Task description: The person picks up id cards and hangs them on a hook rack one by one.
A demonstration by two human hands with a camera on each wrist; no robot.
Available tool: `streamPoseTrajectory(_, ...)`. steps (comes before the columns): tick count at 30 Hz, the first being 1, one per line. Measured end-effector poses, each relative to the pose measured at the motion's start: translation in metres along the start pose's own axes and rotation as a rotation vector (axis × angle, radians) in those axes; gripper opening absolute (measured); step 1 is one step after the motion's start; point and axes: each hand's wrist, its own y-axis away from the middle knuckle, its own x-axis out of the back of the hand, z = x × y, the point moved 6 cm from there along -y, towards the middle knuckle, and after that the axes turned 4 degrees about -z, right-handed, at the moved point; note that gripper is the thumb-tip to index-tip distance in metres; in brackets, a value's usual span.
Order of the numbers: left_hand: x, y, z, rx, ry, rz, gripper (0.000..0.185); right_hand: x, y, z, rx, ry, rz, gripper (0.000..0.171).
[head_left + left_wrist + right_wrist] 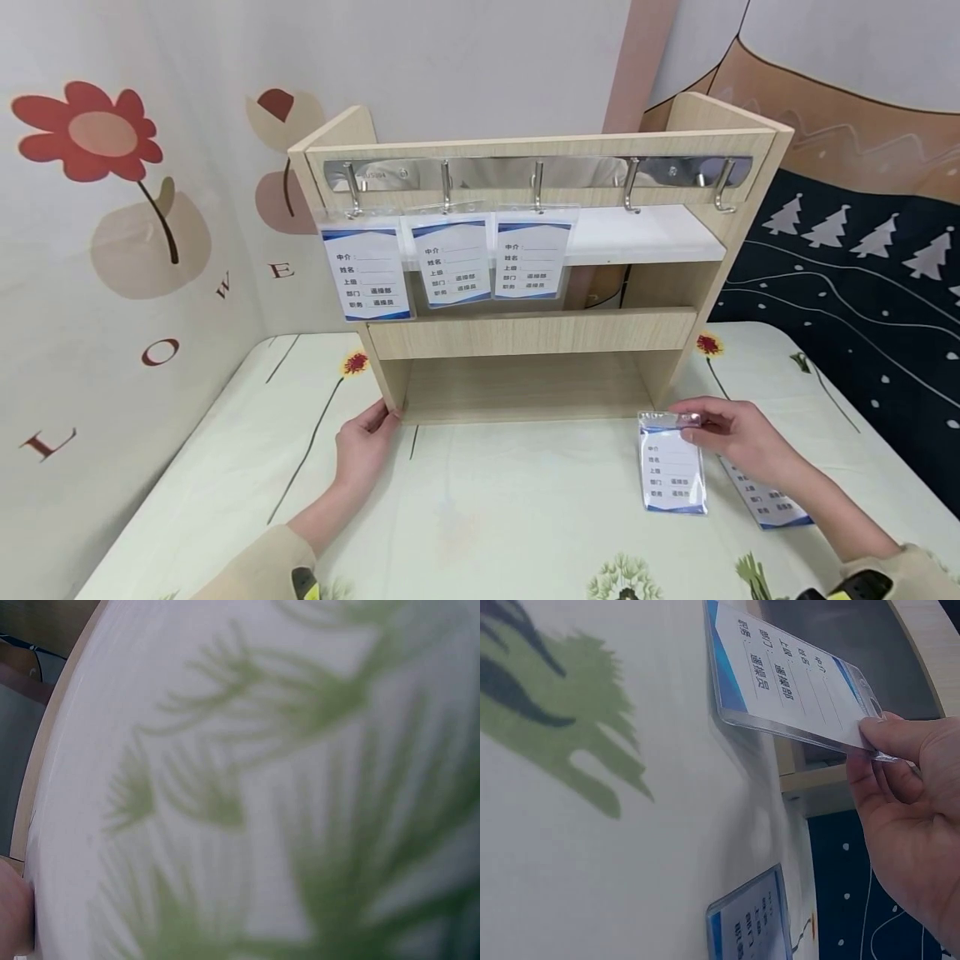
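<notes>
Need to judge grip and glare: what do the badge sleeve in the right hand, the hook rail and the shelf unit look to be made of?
Badge sleeve pinched by the right hand: seemingly clear soft plastic, glossy, over a printed paper card. Hook rail: polished metal, likely stainless steel, mirror-like reflections. Shelf unit, touched by the left hand: pale wood-grain board, matte, probably laminate; its upper shelf looks white.

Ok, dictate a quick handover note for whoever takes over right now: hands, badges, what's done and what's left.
Left hand: open, resting against the wooden rack's bottom left corner.
Right hand: pinches the held badge by its top edge, lifted off the table.
Done: three hung badges on the left three hooks.
Left: two empty hooks at the right; the spare badge lies on the table under the right forearm.
</notes>
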Motion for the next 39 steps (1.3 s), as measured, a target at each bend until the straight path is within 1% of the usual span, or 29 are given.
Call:
streamPoseTrajectory(4, 0.000, 0.001, 0.001, -0.003, 0.001, 0.004, 0.039, 0.001, 0.000, -0.007, 0.033, -0.006, 0.000, 0.032)
streamPoseTrajectory(14, -0.001, 0.000, 0.000, 0.005, 0.022, -0.010, 0.039, 0.001, -0.007, -0.021, 0.034, -0.046, -0.024, 0.030)
streamPoseTrajectory(19, -0.001, 0.001, 0.000, 0.004, 0.025, -0.010, 0.039, 0.004, -0.010, -0.033, 0.065, -0.058, -0.025, 0.030)
streamPoseTrajectory(24, 0.000, 0.001, 0.000, 0.009, 0.023, -0.008, 0.039, 0.011, -0.014, -0.050, 0.103, -0.045, -0.003, 0.030)
streamPoseTrajectory(27, 0.000, 0.000, 0.000, 0.015, 0.018, -0.009, 0.040, 0.019, -0.016, -0.060, 0.111, -0.033, 0.014, 0.031)
streamPoseTrajectory(31, -0.001, 0.000, 0.000, 0.015, 0.013, -0.012, 0.040, 0.029, -0.019, -0.074, 0.137, -0.013, 0.050, 0.031)
streamPoseTrajectory(39, -0.001, 0.001, 0.001, 0.010, 0.035, 0.001, 0.038, 0.046, -0.026, -0.098, 0.229, -0.018, 0.140, 0.031)
